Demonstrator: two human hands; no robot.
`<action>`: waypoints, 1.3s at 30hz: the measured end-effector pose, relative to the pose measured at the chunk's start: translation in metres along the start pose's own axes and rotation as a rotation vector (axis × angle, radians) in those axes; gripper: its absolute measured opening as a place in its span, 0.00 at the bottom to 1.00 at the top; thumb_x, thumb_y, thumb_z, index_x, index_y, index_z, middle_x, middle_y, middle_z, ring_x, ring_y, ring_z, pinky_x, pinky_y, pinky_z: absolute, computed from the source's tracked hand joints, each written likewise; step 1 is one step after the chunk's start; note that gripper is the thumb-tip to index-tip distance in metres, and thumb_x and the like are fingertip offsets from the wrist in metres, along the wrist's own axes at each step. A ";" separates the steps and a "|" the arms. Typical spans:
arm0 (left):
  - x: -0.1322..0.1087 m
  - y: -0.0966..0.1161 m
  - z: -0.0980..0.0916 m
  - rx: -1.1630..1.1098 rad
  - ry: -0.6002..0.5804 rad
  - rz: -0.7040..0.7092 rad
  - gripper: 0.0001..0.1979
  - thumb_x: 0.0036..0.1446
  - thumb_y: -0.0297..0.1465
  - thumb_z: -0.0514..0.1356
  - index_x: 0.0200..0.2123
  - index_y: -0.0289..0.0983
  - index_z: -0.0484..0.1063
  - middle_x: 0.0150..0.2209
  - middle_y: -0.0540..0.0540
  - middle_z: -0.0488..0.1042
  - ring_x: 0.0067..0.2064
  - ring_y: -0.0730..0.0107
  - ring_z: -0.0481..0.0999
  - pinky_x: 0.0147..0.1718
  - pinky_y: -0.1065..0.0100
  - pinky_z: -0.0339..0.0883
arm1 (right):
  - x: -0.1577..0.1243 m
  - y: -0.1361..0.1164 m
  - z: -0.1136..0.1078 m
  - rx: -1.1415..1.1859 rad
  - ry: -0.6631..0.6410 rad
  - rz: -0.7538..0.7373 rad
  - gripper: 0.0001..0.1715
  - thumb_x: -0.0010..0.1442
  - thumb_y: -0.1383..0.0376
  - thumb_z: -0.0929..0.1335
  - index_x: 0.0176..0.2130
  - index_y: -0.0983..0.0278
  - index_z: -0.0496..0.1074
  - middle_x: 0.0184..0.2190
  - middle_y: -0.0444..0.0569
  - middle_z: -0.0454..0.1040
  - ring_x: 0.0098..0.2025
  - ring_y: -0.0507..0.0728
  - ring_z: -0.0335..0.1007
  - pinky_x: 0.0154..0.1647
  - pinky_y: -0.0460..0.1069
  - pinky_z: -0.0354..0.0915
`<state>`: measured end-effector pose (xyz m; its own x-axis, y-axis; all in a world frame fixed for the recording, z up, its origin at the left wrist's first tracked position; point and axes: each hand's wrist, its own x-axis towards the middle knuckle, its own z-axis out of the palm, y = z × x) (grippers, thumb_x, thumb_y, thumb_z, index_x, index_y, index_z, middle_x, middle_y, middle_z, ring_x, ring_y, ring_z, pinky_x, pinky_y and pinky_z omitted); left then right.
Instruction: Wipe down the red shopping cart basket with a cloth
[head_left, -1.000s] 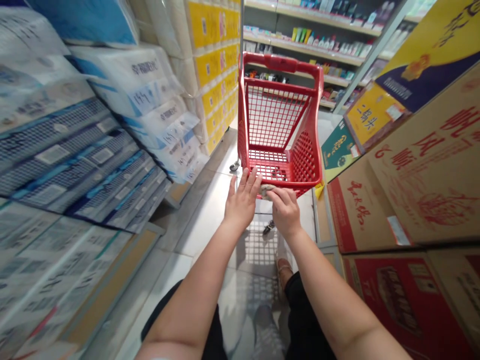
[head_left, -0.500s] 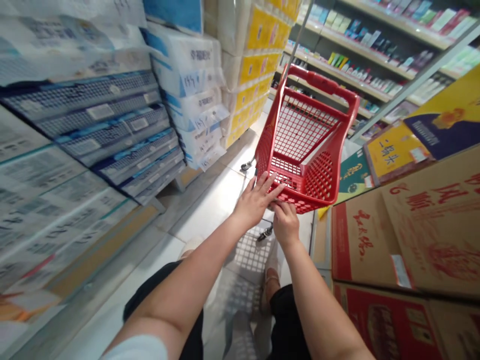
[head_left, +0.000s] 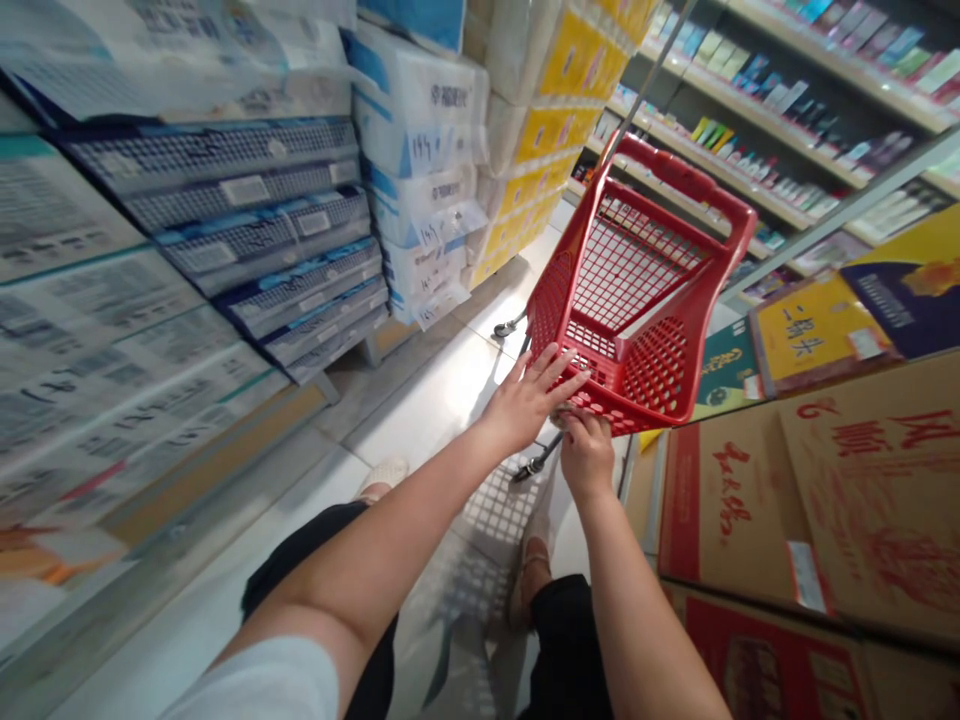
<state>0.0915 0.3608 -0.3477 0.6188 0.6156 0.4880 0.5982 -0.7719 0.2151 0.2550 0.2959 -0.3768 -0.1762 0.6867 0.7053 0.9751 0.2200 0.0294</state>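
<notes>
Left fingers (head_left: 568, 387) spread over near edge of red cart (head_left: 656, 360); right fingers (head_left: 589, 426) curled round cord (head_left: 559, 411)

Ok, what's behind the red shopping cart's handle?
Behind the handle of the red shopping cart, I see shelves holding bottles and tubes. The cart covers part of the lower shelves, so I can't see what's there.

A red shopping cart (head_left: 619, 352) stands at two o'clock, the left hand (head_left: 525, 402) spread over its near rim, the right hand (head_left: 587, 455) gripping there. Wrapped packs (head_left: 259, 225) fill nine to eleven; shelves (head_left: 761, 117), one to two; boxes (head_left: 746, 505), four.
</notes>
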 end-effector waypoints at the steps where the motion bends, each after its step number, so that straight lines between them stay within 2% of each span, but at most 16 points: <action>1: 0.000 0.000 0.000 0.002 0.000 0.001 0.36 0.57 0.20 0.52 0.66 0.46 0.47 0.70 0.45 0.42 0.70 0.56 0.38 0.65 0.48 0.42 | -0.001 0.000 0.001 0.002 0.014 0.006 0.16 0.58 0.75 0.63 0.40 0.62 0.76 0.39 0.51 0.76 0.41 0.58 0.67 0.48 0.53 0.64; 3: -0.001 -0.001 -0.001 0.004 0.005 0.002 0.35 0.58 0.21 0.52 0.66 0.46 0.47 0.70 0.45 0.42 0.70 0.57 0.38 0.65 0.48 0.41 | -0.003 0.001 0.002 -0.005 0.048 0.026 0.16 0.58 0.75 0.63 0.41 0.62 0.76 0.40 0.52 0.76 0.42 0.58 0.67 0.49 0.54 0.63; 6: -0.001 -0.002 0.000 0.000 -0.001 -0.009 0.34 0.60 0.23 0.53 0.66 0.46 0.47 0.70 0.45 0.42 0.70 0.57 0.38 0.64 0.47 0.42 | -0.006 0.002 0.003 -0.010 -0.005 0.010 0.16 0.59 0.75 0.62 0.40 0.63 0.76 0.40 0.52 0.76 0.42 0.58 0.68 0.49 0.54 0.63; 8: 0.000 -0.002 0.000 0.000 -0.003 -0.010 0.32 0.61 0.25 0.53 0.66 0.47 0.48 0.69 0.45 0.43 0.70 0.56 0.39 0.64 0.47 0.43 | -0.006 0.000 0.003 -0.003 -0.026 0.007 0.17 0.60 0.74 0.62 0.42 0.63 0.76 0.41 0.52 0.76 0.43 0.57 0.67 0.50 0.54 0.63; 11: 0.000 -0.003 0.000 0.005 0.016 0.002 0.31 0.62 0.26 0.52 0.66 0.49 0.49 0.69 0.46 0.44 0.70 0.57 0.40 0.64 0.47 0.45 | -0.004 -0.004 0.004 -0.007 0.014 0.047 0.17 0.61 0.73 0.62 0.46 0.63 0.75 0.44 0.53 0.75 0.46 0.58 0.67 0.52 0.54 0.62; 15: 0.000 -0.003 -0.001 0.009 0.027 -0.001 0.30 0.62 0.27 0.53 0.66 0.48 0.50 0.69 0.45 0.45 0.70 0.56 0.41 0.63 0.48 0.47 | -0.001 -0.012 0.010 0.021 -0.065 0.015 0.16 0.62 0.73 0.61 0.43 0.64 0.76 0.41 0.53 0.75 0.44 0.57 0.66 0.49 0.52 0.63; 19: -0.002 -0.005 -0.002 0.020 0.026 0.012 0.31 0.62 0.26 0.53 0.66 0.48 0.49 0.69 0.46 0.45 0.70 0.57 0.40 0.63 0.48 0.48 | 0.002 -0.017 0.012 0.035 0.034 0.048 0.17 0.62 0.73 0.62 0.45 0.64 0.75 0.44 0.54 0.74 0.48 0.58 0.65 0.52 0.53 0.61; 22: -0.004 -0.005 -0.003 0.034 0.014 0.010 0.31 0.62 0.27 0.53 0.66 0.48 0.49 0.69 0.46 0.44 0.70 0.56 0.40 0.63 0.48 0.48 | 0.004 -0.018 0.010 0.056 -0.031 0.025 0.17 0.62 0.73 0.60 0.43 0.64 0.76 0.41 0.53 0.75 0.46 0.57 0.66 0.50 0.53 0.63; 23: -0.004 -0.005 -0.004 0.043 0.007 0.009 0.30 0.63 0.27 0.52 0.66 0.47 0.48 0.69 0.46 0.44 0.70 0.56 0.39 0.63 0.48 0.48 | 0.005 -0.018 0.009 0.066 -0.037 0.019 0.18 0.62 0.74 0.60 0.42 0.63 0.76 0.41 0.53 0.75 0.46 0.57 0.66 0.51 0.53 0.63; 26: -0.003 -0.004 -0.005 0.090 -0.016 0.011 0.30 0.64 0.26 0.48 0.67 0.38 0.45 0.69 0.44 0.43 0.70 0.58 0.38 0.65 0.51 0.45 | 0.007 -0.018 0.005 0.058 0.052 0.063 0.18 0.61 0.74 0.61 0.45 0.61 0.75 0.43 0.52 0.75 0.47 0.57 0.66 0.53 0.55 0.62; 29: -0.002 -0.003 -0.006 0.138 -0.026 0.020 0.29 0.64 0.26 0.46 0.67 0.29 0.44 0.69 0.41 0.43 0.70 0.58 0.38 0.66 0.55 0.43 | 0.008 -0.018 0.003 0.074 0.021 0.046 0.18 0.61 0.74 0.61 0.44 0.61 0.76 0.42 0.51 0.75 0.47 0.57 0.66 0.52 0.54 0.63; 33: -0.002 -0.002 -0.006 0.173 -0.012 0.035 0.28 0.65 0.26 0.45 0.67 0.27 0.44 0.69 0.39 0.42 0.70 0.58 0.39 0.66 0.57 0.43 | 0.008 -0.019 0.004 0.095 0.047 0.035 0.19 0.61 0.74 0.61 0.47 0.62 0.75 0.45 0.52 0.74 0.50 0.58 0.65 0.53 0.54 0.63; 37: -0.002 -0.002 -0.005 0.177 -0.008 0.037 0.28 0.65 0.26 0.45 0.67 0.27 0.44 0.69 0.40 0.42 0.70 0.59 0.39 0.66 0.58 0.43 | 0.007 -0.021 0.007 0.081 -0.027 0.000 0.17 0.62 0.73 0.61 0.44 0.63 0.76 0.43 0.53 0.75 0.49 0.58 0.66 0.52 0.54 0.64; 39: -0.003 -0.003 -0.005 0.175 -0.004 0.037 0.28 0.65 0.27 0.45 0.67 0.28 0.45 0.69 0.40 0.43 0.69 0.60 0.40 0.66 0.57 0.42 | 0.006 -0.020 0.007 0.083 -0.001 0.011 0.17 0.62 0.73 0.61 0.45 0.63 0.75 0.44 0.53 0.74 0.49 0.58 0.65 0.53 0.54 0.63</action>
<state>0.0858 0.3608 -0.3458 0.6434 0.5883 0.4898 0.6544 -0.7547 0.0467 0.2330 0.3010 -0.3780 -0.1661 0.6898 0.7046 0.9624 0.2692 -0.0366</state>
